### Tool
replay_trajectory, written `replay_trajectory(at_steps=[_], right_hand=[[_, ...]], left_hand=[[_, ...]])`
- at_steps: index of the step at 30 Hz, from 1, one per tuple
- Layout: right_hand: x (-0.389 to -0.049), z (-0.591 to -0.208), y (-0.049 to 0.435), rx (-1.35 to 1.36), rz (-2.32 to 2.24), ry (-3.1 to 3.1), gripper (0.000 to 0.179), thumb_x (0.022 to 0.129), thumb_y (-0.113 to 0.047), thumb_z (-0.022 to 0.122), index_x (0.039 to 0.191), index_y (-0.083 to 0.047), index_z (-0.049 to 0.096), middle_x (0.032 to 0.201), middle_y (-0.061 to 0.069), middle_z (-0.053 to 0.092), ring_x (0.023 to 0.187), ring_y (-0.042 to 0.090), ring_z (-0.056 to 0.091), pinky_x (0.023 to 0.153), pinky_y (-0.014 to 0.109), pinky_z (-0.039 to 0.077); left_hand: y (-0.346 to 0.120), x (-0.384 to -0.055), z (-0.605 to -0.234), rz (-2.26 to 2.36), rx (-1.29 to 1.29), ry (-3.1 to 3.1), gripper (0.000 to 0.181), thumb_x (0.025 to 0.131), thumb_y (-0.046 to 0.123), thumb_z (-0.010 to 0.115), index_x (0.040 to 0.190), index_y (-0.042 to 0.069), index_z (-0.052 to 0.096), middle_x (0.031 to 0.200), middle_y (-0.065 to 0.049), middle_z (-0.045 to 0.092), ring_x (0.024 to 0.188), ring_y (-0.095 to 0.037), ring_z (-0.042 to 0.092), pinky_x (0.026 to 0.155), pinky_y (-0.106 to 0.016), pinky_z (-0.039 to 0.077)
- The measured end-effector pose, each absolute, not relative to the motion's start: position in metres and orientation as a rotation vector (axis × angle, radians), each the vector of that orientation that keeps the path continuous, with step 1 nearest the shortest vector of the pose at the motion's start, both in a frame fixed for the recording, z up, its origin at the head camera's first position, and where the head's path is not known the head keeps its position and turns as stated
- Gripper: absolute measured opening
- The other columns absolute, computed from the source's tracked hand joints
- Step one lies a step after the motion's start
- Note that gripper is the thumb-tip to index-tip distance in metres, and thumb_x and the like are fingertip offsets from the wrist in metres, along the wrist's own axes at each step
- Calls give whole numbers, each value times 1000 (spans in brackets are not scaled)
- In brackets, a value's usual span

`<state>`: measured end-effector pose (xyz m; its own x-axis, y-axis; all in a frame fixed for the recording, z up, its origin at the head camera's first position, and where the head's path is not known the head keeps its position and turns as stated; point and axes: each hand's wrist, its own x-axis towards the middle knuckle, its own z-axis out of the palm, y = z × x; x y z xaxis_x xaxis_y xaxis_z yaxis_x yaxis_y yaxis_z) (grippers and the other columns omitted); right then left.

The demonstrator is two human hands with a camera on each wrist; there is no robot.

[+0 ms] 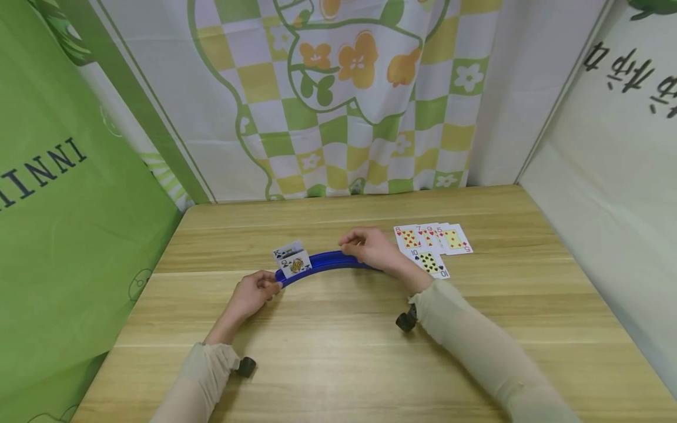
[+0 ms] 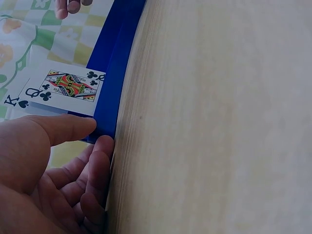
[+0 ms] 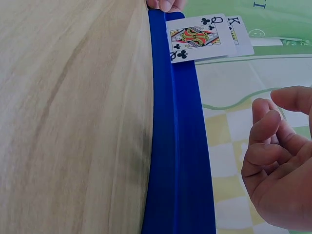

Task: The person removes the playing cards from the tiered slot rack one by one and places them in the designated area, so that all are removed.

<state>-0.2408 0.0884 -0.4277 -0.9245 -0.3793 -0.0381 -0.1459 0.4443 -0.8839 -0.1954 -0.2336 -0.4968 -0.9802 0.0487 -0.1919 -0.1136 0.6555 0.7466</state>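
Note:
A curved blue card holder (image 1: 328, 258) lies on the table. My left hand (image 1: 252, 294) pinches its left end, with the thumb on the end and the fingers against its edge in the left wrist view. Close by that hand, a queen of clubs (image 1: 297, 266) stands in the holder. Behind it is a king of spades (image 1: 287, 249), partly covered by the queen. My right hand (image 1: 376, 251) is over the holder's right part, hiding its right end in the head view. Its fingers (image 3: 265, 126) are loosely bent, and nothing shows between them and the thumb.
To the right of my right hand, overlapping cards lie face up: an eight of hearts (image 1: 407, 238), a five of diamonds (image 1: 456, 239) and red cards between them. A ten of spades (image 1: 431, 264) lies nearer. Behind the wooden table (image 1: 338, 352) hangs a patterned curtain (image 1: 338, 147).

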Motion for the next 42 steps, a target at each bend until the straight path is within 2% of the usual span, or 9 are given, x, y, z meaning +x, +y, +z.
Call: replay_trajectory(at_steps=[5, 10, 12, 18, 22, 26, 29, 38, 42], right_hand=[[-241, -429, 84, -478, -1444, 2464, 19, 96, -26, 65, 110, -16, 71, 99, 4, 70, 86, 40, 66, 65, 30, 52], [-242, -430, 78, -514, -1440, 2462, 19, 95, -25, 65, 110, -14, 71, 99, 5, 70, 77, 26, 65, 65, 30, 53], [-242, -431, 76, -520, -1442, 2456, 20, 95, -25, 65, 110, -13, 70, 99, 5, 69, 77, 24, 65, 65, 30, 54], [-244, -435, 69, -513, -1458, 2440, 20, 95, -23, 66, 110, -12, 71, 98, 5, 69, 89, 40, 66, 64, 29, 53], [-244, -435, 64, -517, -1454, 2437, 21, 95, -24, 65, 112, -12, 70, 99, 5, 69, 90, 41, 66, 66, 30, 54], [-245, -434, 60, -507, -1460, 2417, 24, 95, -24, 65, 114, -9, 69, 100, 6, 69, 91, 41, 66, 72, 41, 57], [-246, -436, 57, -506, -1465, 2412, 23, 95, -23, 65, 113, -10, 70, 101, 7, 69, 92, 42, 66, 75, 44, 57], [-248, -438, 50, -531, -1460, 2412, 23, 96, -22, 65, 114, -8, 70, 98, 5, 69, 90, 41, 67, 64, 28, 52], [-249, -439, 46, -530, -1452, 2408, 25, 96, -23, 65, 115, -8, 69, 99, 5, 69, 90, 40, 67, 64, 28, 52]], left_hand=[[-234, -195, -497, 1222, -57, 2678, 32, 94, 26, 68, 117, 3, 65, 88, -7, 73, 69, -15, 61, 61, -28, 48], [-234, -195, -497, 1220, -53, 2682, 32, 94, 26, 68, 116, 3, 66, 88, -7, 73, 68, -15, 61, 60, -27, 47], [-234, -195, -498, 1222, -52, 2682, 31, 94, 26, 67, 116, 4, 66, 88, -7, 73, 68, -15, 61, 60, -27, 47], [-235, -195, -498, 1229, -56, 2678, 31, 94, 25, 67, 116, 4, 66, 88, -7, 73, 69, -15, 61, 60, -28, 48], [-235, -195, -497, 1224, -52, 2683, 31, 94, 26, 67, 117, 4, 65, 89, -8, 73, 69, -15, 61, 60, -28, 47], [-234, -195, -497, 1218, -49, 2686, 31, 95, 27, 67, 116, 4, 65, 88, -7, 73, 68, -15, 60, 59, -28, 46], [-234, -195, -497, 1218, -51, 2687, 31, 95, 26, 67, 116, 4, 66, 88, -7, 72, 68, -15, 60, 59, -28, 46], [-234, -195, -498, 1227, -52, 2682, 31, 95, 26, 67, 117, 4, 65, 89, -8, 72, 68, -15, 61, 59, -28, 48], [-234, -196, -498, 1223, -50, 2687, 32, 95, 26, 67, 118, 4, 65, 89, -7, 73, 69, -15, 61, 60, -28, 48]])
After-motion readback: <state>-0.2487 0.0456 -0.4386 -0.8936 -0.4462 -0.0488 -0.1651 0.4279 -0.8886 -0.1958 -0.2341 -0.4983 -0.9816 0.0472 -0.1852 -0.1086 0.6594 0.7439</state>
